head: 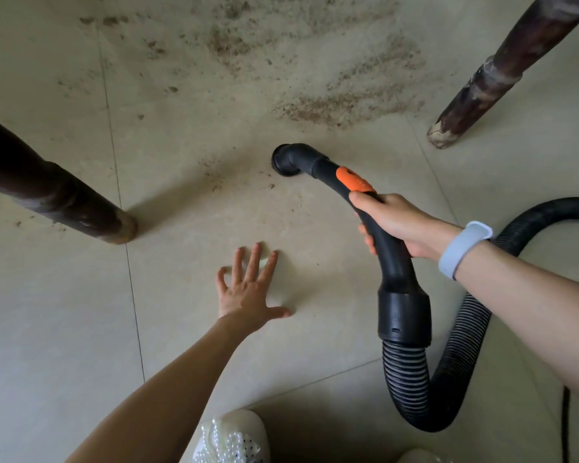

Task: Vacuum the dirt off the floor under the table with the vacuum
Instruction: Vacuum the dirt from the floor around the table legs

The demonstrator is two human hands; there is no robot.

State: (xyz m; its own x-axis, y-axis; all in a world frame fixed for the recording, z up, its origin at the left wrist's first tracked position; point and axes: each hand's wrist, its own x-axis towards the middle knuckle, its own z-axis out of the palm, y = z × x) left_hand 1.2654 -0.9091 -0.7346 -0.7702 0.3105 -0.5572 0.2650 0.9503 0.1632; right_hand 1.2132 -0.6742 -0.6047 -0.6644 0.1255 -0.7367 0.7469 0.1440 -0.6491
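Dirt [315,61] everywhere ahead of me, brown grit strewn across the pale floor tiles [64,312] between the two dark table legs, the left table leg [57,198] and the right table leg [502,75]. Thickest band lies just beyond the nozzle [286,160], up toward the right leg, and a thinner scatter of specks sits just left of the nozzle mouth.

My right hand [391,225] has the black vacuum handle [375,222] wrapped tight, fingers curled under, thumb lying along the top just behind the orange slider [353,180]. Nozzle mouth is down at the tile, angled leftward. The ribbed hose [411,379] loops back behind my wrist and away to the right.

To do this pass well, I reckon I want the mouth kept low and flat to the tile, working slowly through the nearby specks first, then pushing forward into the heavy band in overlapping strokes. The hose loop looks like it could drag, so I'd keep slack in it and steer wide of the right leg.

Left hand [248,289] is spread flat on the floor, fingers splayed wide and holding nothing, propping me as I lean in. Right forearm reaches in from the lower right, wrist nearly straight, a pale wristband [462,248] on it. A white beaded shoe [231,436] shows at the bottom edge.
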